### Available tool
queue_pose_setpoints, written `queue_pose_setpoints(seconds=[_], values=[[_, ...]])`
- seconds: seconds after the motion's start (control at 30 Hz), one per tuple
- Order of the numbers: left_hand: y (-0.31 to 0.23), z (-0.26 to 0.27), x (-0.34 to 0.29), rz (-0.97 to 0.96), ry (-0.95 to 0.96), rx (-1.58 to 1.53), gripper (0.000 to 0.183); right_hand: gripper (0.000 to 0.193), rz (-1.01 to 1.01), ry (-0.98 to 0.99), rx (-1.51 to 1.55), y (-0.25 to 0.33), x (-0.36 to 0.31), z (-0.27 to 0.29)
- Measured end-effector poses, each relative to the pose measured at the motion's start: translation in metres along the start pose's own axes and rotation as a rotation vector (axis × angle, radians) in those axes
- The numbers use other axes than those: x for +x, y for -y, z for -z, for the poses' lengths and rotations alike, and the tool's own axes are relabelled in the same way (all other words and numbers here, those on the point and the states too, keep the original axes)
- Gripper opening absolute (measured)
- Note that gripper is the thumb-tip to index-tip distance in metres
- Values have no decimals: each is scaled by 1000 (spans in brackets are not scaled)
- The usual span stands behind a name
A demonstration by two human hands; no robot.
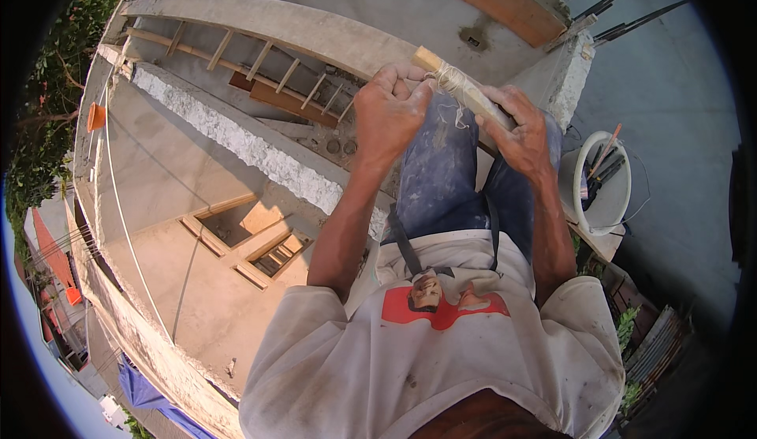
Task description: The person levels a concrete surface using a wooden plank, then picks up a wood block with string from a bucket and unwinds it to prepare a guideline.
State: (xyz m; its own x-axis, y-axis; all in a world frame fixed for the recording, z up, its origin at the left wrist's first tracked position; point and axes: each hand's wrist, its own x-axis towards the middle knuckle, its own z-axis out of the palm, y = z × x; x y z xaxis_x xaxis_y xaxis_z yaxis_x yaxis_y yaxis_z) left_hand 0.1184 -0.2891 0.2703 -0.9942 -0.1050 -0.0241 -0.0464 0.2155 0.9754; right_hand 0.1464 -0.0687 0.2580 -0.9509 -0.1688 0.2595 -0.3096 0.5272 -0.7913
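Observation:
My right hand (516,127) is wrapped round the lower end of a short wooden stick (428,59), which is held at a slant above my knees. Pale string (456,84) is wound in many turns round the stick's upper half, and a few loose strands dangle beneath it. Close beside the winding, my left hand (392,112) is closed in a pinch on the string. The thin length between its fingers is hard to make out.
A white bucket (576,183) with tools stands to my right. Ahead lie a long concrete beam (315,19) and a wooden ladder (256,62). A rough-edged wall (236,139) runs at left, beside a wooden window frame (244,242). Steel bars (639,17) jut out at far right.

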Motion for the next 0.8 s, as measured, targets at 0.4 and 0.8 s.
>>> queue_pose_setpoints(seconds=[0.4,0.8], values=[[0,5,-1,-28,2,-33,7,41,4,-64,5,1,-2,-5],[0,20,-19,-32,236,-100,8,38,7,-39,27,-2,-4,-4]])
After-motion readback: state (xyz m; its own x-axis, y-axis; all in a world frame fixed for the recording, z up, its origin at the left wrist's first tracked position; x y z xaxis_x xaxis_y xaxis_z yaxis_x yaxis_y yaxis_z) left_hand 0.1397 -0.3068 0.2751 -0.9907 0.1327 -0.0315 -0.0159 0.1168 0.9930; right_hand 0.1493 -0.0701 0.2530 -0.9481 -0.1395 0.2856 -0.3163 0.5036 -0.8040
